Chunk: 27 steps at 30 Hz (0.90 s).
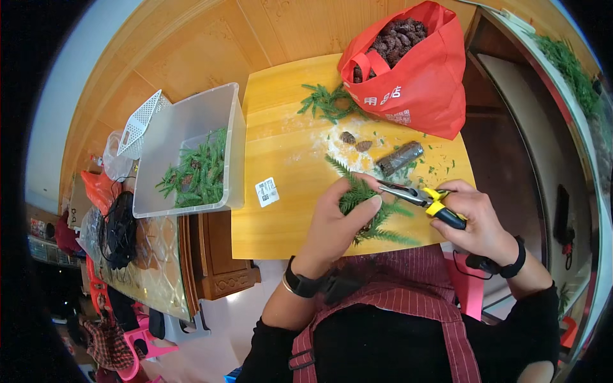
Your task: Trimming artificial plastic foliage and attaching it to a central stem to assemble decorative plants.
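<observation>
My left hand (pixel 338 220) is closed around a green artificial pine sprig (pixel 389 235), its needles showing on both sides of the fingers. In my right hand (pixel 477 218) are long-nose pliers (pixel 436 208) with yellow and black handles. Their metal jaws reach to my left fingertips; whatever lies between the jaws is too small to make out. Just beyond my hands, a dark plastic-wrapped bundle (pixel 400 159) lies on the yellow table (pixel 274 140). Two small pine cones (pixel 363 146) rest near it among white powder and green bits.
A red bag (pixel 421 96) full of pine cones (pixel 399 41) stands at the back right, beside more green sprigs (pixel 329 102). Left is a clear plastic bin (pixel 235 153) holding pine sprigs (pixel 201 175). A white label (pixel 267 191) lies near it. Another person (pixel 108 341) is at lower left.
</observation>
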Each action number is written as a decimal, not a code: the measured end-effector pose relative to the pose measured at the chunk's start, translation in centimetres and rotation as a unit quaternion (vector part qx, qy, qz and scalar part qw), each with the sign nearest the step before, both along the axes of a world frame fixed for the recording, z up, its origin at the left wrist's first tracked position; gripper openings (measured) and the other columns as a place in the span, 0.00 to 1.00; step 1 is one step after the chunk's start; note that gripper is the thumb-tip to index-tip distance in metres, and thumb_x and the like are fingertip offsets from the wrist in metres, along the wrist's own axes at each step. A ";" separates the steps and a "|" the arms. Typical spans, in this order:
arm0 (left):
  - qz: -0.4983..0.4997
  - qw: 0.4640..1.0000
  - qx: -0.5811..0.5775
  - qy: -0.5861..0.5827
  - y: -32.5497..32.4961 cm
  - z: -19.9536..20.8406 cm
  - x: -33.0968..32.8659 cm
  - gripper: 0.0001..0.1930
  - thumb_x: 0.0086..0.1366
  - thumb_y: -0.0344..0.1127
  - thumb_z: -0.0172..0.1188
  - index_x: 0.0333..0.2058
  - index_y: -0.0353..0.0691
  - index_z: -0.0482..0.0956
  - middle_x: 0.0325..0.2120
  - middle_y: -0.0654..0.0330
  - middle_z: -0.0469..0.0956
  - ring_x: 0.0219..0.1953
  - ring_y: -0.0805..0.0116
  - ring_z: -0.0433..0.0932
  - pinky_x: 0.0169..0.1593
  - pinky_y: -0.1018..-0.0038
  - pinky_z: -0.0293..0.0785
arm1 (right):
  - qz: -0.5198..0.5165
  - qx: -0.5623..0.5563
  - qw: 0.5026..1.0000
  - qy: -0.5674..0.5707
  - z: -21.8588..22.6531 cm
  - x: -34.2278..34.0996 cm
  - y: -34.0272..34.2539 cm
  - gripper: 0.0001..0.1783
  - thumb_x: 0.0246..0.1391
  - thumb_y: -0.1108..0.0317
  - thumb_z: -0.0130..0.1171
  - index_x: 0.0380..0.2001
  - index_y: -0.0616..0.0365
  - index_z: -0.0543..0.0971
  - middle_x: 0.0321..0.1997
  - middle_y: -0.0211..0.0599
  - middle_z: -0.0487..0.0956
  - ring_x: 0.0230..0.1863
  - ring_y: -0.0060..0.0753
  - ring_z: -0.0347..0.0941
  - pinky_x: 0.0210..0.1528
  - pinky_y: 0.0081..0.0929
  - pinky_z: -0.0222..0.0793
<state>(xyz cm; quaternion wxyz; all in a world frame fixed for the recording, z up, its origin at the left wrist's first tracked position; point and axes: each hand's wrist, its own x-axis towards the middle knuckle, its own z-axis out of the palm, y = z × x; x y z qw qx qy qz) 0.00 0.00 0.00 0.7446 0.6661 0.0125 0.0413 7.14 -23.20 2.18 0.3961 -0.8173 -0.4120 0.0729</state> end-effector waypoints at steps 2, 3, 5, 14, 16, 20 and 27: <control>-0.052 0.973 -0.202 0.097 0.2 0.2 0.1 0.14 0.55 0.29 0.56 0.41 0.36 0.68 0.31 0.57 0.74 0.30 0.72 0.72 0.32 0.81 0.67 | 0.038 -0.011 0.995 -0.089 0.1 0.5 0.1 0.08 0.35 0.73 0.63 0.20 0.63 0.74 0.20 0.41 0.72 0.35 0.47 0.71 0.40 0.33 0.67; -0.052 0.973 -0.202 0.097 0.2 0.4 0.1 0.14 0.55 0.29 0.56 0.41 0.36 0.68 0.31 0.57 0.74 0.30 0.72 0.72 0.32 0.81 0.67 | 0.038 -0.011 0.995 -0.089 0.1 0.6 0.2 0.08 0.35 0.73 0.63 0.20 0.63 0.74 0.20 0.41 0.72 0.35 0.47 0.71 0.40 0.33 0.67; -0.092 0.938 -0.309 0.127 0.1 0.6 0.1 0.14 0.55 0.27 0.55 0.41 0.36 0.68 0.30 0.58 0.73 0.30 0.73 0.71 0.31 0.81 0.67 | 0.036 0.046 0.990 -0.132 0.1 0.6 0.5 0.09 0.34 0.73 0.63 0.18 0.63 0.72 0.19 0.41 0.71 0.33 0.45 0.71 0.38 0.33 0.68; 0.122 0.907 0.313 -0.256 -0.7 -0.8 0.7 0.11 0.54 0.23 0.56 0.37 0.35 0.71 0.29 0.59 0.74 0.26 0.74 0.71 0.29 0.82 0.66 | -0.037 -0.106 0.990 0.089 0.7 -0.2 0.3 0.08 0.37 0.72 0.61 0.20 0.63 0.73 0.20 0.41 0.71 0.29 0.41 0.72 0.31 0.27 0.68; 0.141 0.883 0.325 -0.309 -1.0 -0.7 0.9 0.08 0.55 0.21 0.54 0.35 0.35 0.72 0.28 0.60 0.74 0.25 0.76 0.71 0.29 0.83 0.66 | -0.028 -0.060 0.995 0.079 0.2 -0.4 0.2 0.08 0.37 0.72 0.61 0.20 0.63 0.73 0.21 0.42 0.71 0.30 0.42 0.72 0.33 0.28 0.68; 0.042 0.999 0.005 -0.034 -0.7 0.0 0.3 0.09 0.56 0.23 0.53 0.37 0.35 0.71 0.29 0.60 0.74 0.28 0.74 0.72 0.32 0.80 0.68 | 0.035 -0.015 0.997 -0.066 -0.6 0.8 -0.3 0.09 0.36 0.71 0.61 0.23 0.63 0.74 0.22 0.43 0.72 0.37 0.46 0.71 0.40 0.32 0.66; -0.030 0.955 -0.265 0.133 -0.3 0.5 -0.1 0.11 0.54 0.25 0.54 0.38 0.35 0.69 0.28 0.60 0.72 0.28 0.75 0.69 0.31 0.81 0.65 | 0.042 0.026 0.996 -0.073 -0.5 1.0 0.1 0.09 0.34 0.72 0.62 0.22 0.63 0.75 0.24 0.41 0.74 0.41 0.46 0.71 0.44 0.34 0.66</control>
